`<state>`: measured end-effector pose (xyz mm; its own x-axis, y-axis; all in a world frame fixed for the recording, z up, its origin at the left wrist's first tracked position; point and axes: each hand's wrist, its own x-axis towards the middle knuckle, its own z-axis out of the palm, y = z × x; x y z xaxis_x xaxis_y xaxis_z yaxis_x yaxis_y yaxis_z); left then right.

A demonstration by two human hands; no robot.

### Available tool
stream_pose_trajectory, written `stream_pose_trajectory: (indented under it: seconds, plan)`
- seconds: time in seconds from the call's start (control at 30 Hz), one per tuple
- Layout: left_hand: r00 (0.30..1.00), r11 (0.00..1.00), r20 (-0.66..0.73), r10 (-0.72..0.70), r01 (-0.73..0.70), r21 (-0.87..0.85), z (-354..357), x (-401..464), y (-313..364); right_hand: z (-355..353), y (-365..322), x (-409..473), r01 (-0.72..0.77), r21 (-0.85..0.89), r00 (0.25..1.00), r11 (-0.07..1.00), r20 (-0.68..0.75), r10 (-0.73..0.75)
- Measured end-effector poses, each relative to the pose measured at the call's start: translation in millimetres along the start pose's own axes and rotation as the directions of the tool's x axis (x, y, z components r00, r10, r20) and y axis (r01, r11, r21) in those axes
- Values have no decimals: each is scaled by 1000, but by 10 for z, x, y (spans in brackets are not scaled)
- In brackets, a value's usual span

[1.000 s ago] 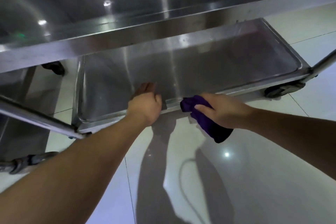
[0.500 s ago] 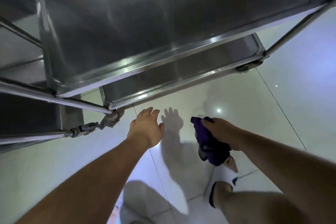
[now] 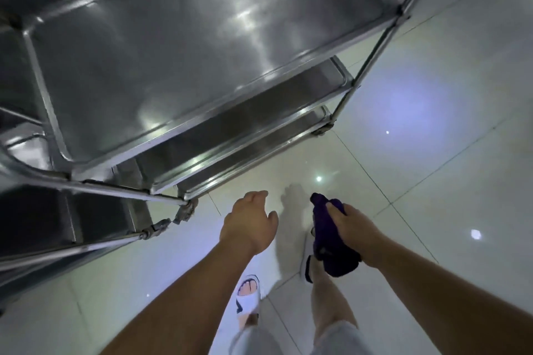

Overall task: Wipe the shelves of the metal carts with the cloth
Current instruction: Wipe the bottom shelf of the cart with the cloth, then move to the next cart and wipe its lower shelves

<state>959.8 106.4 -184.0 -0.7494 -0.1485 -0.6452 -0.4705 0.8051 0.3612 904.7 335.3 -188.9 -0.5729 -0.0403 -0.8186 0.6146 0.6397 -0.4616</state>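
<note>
While the right hand [image 3: 353,229] holds the bunched purple cloth [image 3: 328,236] in its grip at lower centre, the cart's top shelf [image 3: 184,57] lies up-left of it — long axis running lower left to upper right; the left hand [image 3: 248,223], empty and relaxed, is nearer.

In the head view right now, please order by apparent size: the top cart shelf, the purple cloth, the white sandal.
1. top cart shelf, by far largest.
2. purple cloth.
3. white sandal; close to the cloth, so this order is unsure.
</note>
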Motion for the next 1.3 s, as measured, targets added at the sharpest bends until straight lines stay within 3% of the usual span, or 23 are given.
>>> stream_pose_trajectory:
  seconds: [0.27,0.5,0.7,0.87,1.07,1.3]
  plan:
    - [981,983,-68,181,-178,50,-763,-860,631,-452,-295,-1557,166,281,976,945,-183,-117]
    - [930,930,-68,360,-352,110,-999,-1091,1686,-1127,-211,-2073,284,415,931,865,-334,-145]
    - [919,911,-37,393,-383,152,-927,-907,2813,-2059,47,-2027,347,590,917,729,-377,-131]
    - [950,950,-34,312,-311,33,-785,-711,3800,-3113,232,-1932,261,747,956,612,-287,-56]
    - [946,948,-76,315,-317,-15,-715,-320,4754,-4260,184,-1557,276,741,954,612,-290,-80]
    - [949,952,-111,297,-303,-44,-990,597,5548,-5217,-342,-733,266,769,960,581,-267,-86]
